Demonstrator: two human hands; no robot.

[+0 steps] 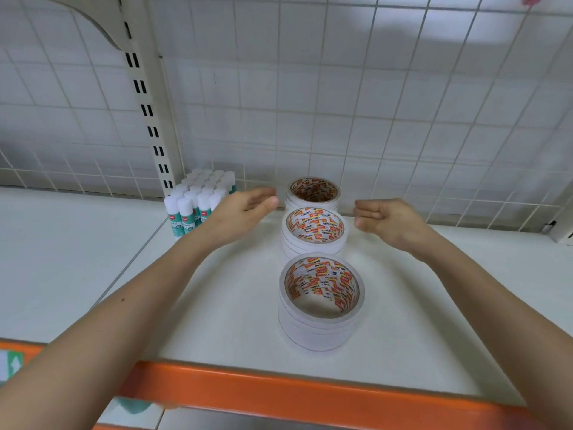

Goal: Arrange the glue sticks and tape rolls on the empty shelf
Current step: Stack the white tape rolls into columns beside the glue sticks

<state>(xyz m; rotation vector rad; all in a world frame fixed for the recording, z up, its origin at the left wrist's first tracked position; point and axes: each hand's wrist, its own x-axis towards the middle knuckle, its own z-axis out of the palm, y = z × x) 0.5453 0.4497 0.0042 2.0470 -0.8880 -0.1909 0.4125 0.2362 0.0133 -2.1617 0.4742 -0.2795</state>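
Head view: tidying the row

Your left hand (245, 209) and right hand (387, 221) hover empty, fingers loose, either side of the tape rolls (314, 231), seemingly touching none. Three stacks line up front to back on the shelf (434, 305), probably for neat rows. The glue sticks (201, 200) stand bunched beyond your left hand.

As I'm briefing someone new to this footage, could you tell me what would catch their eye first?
Three stacks of tape rolls run in a line front to back on the white shelf. The left hand and right hand hover either side of the row, holding nothing. A block of glue sticks stands at the back left.
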